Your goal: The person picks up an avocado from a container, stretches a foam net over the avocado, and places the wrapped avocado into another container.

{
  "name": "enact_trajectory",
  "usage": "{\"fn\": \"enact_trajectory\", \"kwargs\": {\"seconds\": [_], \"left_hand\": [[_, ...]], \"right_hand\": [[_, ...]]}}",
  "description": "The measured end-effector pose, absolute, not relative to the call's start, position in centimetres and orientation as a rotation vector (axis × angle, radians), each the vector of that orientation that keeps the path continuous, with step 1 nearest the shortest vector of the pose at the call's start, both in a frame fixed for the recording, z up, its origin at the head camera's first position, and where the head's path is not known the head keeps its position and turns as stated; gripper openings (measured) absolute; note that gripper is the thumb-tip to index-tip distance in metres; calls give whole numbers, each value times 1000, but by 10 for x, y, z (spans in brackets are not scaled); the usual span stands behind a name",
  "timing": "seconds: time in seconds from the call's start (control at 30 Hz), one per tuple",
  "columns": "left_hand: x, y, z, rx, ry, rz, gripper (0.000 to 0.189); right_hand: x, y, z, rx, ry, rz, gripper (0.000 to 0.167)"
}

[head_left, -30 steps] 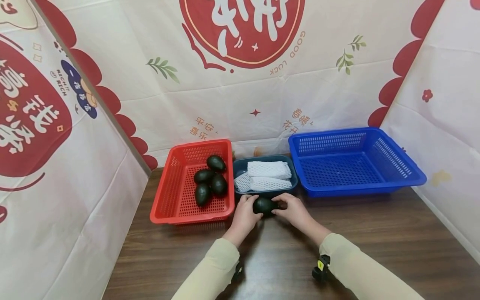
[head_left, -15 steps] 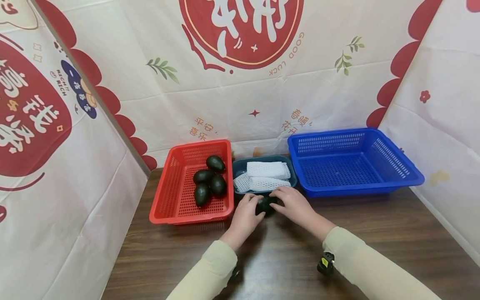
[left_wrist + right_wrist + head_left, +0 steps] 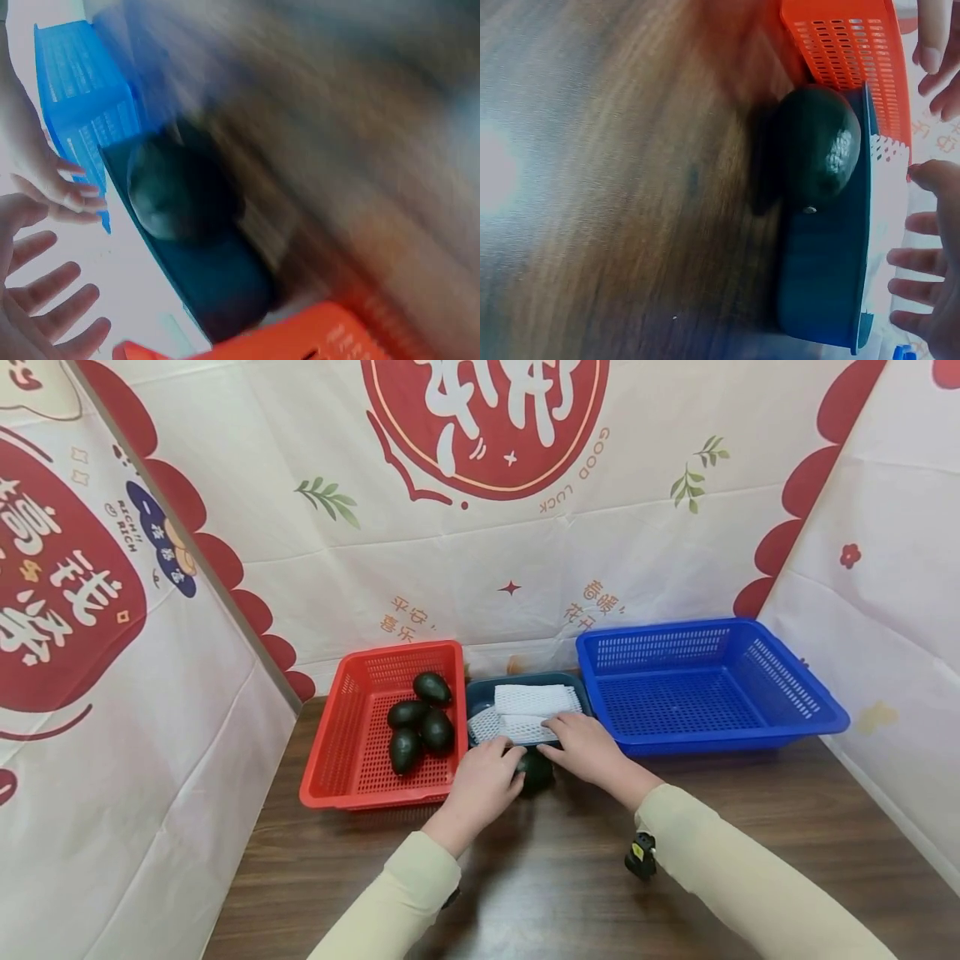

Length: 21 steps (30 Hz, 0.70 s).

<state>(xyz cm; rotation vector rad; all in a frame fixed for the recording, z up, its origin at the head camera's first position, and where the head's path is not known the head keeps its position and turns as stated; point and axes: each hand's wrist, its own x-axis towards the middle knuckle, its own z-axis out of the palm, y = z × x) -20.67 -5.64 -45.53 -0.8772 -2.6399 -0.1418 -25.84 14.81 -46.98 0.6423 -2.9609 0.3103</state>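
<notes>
A dark green avocado (image 3: pixel 536 772) lies on the wooden table, against the front of a small dark teal tray (image 3: pixel 821 277). White foam net sleeves (image 3: pixel 534 698) fill most of that tray. My left hand (image 3: pixel 483 781) is just left of the avocado and above it; the left wrist view shows its fingers (image 3: pixel 69 289) spread and holding nothing. Over the tray's front right part is my right hand (image 3: pixel 591 750), its fingertips overlapping the nearest foam sleeve in the head view. Seen from the right wrist, those fingers (image 3: pixel 915 260) are spread apart, with no thing between them.
Left of the tray stands a red basket (image 3: pixel 322 760) with several avocados (image 3: pixel 406 750) inside. A blue basket (image 3: pixel 675 693) is to its right. Printed cloth walls (image 3: pixel 480 568) enclose the table (image 3: pixel 555 877) at the back and sides.
Both hands were touching the avocado's two ends and have come off it. My right hand has moved forward over the tray's edge to the foam sleeves; my left has drawn slightly to the left.
</notes>
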Motion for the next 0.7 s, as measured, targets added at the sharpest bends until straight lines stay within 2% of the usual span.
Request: {"fn": "enact_trajectory", "kwargs": {"seconds": [0.17,0.43,0.7], "left_hand": [[-213,-63,-452,-875,-2642,-59,33],[-215,-72,-452,-829,-2659,-56,33],[-218,-74,-453,-808,-2654,-89,33]], "right_hand": [[-268,145,-475,605,-3046,355,56],[-277,137,-481,553,-3072,446,56],[-285,136,-483,560,-3041,463,45]]}}
